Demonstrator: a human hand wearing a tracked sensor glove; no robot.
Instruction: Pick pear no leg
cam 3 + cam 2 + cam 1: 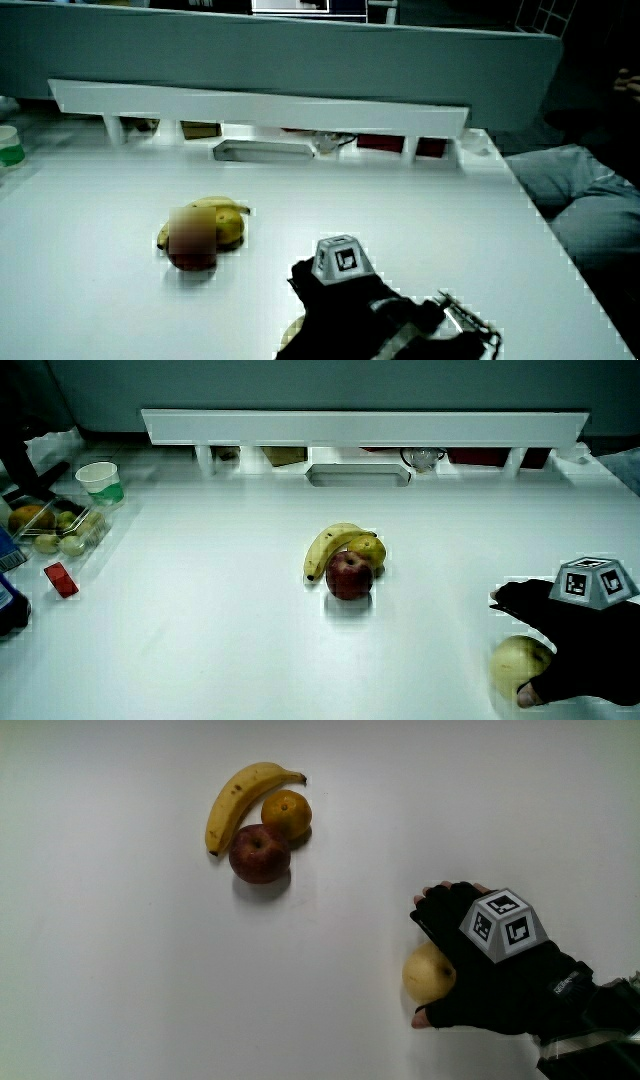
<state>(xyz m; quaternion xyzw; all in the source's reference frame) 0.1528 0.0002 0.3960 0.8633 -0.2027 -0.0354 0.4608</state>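
Note:
A pale yellow pear (426, 974) lies on the white table (120, 970), nearer to the person than the other fruit. The gloved hand (470, 965) is over it, fingers and thumb curled around it, with the patterned cube (503, 924) on its back. In a side view the pear (520, 663) shows under the hand (575, 650), thumb pressed against it. In a side view the hand (350, 310) covers most of the pear (292, 331).
A banana (240, 800), an orange (287, 814) and a red apple (260, 854) lie together farther from the person. In a side view, a paper cup (101, 484), a bag of fruit (55, 530) and a small red object (60, 579) sit at the table's edge.

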